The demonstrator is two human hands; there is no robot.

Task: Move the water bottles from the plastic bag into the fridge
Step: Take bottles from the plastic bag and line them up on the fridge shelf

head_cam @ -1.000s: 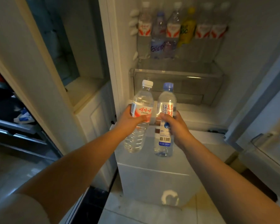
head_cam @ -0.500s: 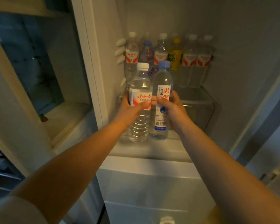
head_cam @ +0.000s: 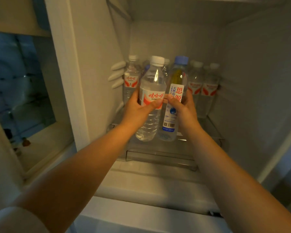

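Clear plastic bottles, lifted from below the fridge shelf [head_cam: 208, 122] to its level since a second ago.

Left hand [head_cam: 138, 110] grips the white-capped bottle [head_cam: 151, 98] round its red label; right hand [head_cam: 183, 108] grips the blue-capped bottle [head_cam: 174, 105] touching it. Both upright, hanging above the shelf's front edge, before the back row of bottles [head_cam: 202, 88]. Setting down looks imminent; no bag is visible.

Red "娃哈哈" on white-capped bottle [head_cam: 151, 100]; red "思源" on blue-capped bottle [head_cam: 174, 105].
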